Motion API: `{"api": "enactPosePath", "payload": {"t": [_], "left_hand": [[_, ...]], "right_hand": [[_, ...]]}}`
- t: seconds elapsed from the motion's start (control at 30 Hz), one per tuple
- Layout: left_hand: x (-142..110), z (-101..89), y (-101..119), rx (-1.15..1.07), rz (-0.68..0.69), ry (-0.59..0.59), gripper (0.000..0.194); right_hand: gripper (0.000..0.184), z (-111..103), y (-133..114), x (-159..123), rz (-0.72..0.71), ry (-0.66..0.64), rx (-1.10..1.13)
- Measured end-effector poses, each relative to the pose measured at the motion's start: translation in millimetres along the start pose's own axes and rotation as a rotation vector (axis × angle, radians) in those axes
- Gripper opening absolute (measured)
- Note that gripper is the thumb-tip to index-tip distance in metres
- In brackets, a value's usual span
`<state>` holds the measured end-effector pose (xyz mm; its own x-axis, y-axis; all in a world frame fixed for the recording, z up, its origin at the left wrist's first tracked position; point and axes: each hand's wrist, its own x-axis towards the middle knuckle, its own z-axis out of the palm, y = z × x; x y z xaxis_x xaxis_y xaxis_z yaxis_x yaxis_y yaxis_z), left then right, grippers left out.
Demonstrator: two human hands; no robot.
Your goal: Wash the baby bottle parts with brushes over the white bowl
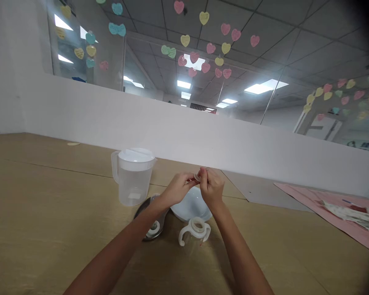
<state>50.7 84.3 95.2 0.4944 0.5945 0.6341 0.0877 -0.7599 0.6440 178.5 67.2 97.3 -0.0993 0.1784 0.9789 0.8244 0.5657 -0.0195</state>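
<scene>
My left hand and my right hand meet above a pale bowl. Between them is a small, pale, curved piece, pinched by the fingers of both; its exact kind is too small to make out. In front of the bowl stands a clear baby bottle without a cap, and around its neck sits a white collar with two handles. Under my left forearm lies a dark metal dish holding a clear piece and a white ring, partly hidden by the arm.
A translucent lidded pitcher of clear liquid stands behind the dish, to the left. On the right, a pink cloth bears a patterned cloth and a pen. A white wall with glass above it borders the table.
</scene>
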Motion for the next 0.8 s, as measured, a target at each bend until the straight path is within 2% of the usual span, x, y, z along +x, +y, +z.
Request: {"api": "enactPosePath", "payload": {"t": [0.17, 0.3, 0.43, 0.53, 0.7, 0.8], "left_hand": [[2, -3.3, 0, -0.078, 0.006, 0.095, 0.032], [2, -3.1, 1, -0.174, -0.026, 0.068, 0.032], [3, -3.4, 1, -0.242, -0.046, 0.081, 0.034], [2, -4.9, -2, -0.201, -0.023, 0.089, 0.031], [2, -6.4, 0, -0.055, 0.032, 0.061, 0.023], [3, -5.7, 2, 0.002, 0.073, 0.067, 0.021]], "right_hand": [[0.026, -13, -6, 9, 0.136, -0.032, 0.142], [0.020, -17, -10, 13, 0.142, 0.012, 0.142], [0.024, -3, -9, 7, 0.192, -0.115, 0.310], [0.024, -6, -9, 9, 0.191, -0.147, 0.347], [0.018, -51, -25, 25, 0.114, 0.115, 0.176], [0.017, -72, -40, 33, 0.132, 0.349, 0.165]]}}
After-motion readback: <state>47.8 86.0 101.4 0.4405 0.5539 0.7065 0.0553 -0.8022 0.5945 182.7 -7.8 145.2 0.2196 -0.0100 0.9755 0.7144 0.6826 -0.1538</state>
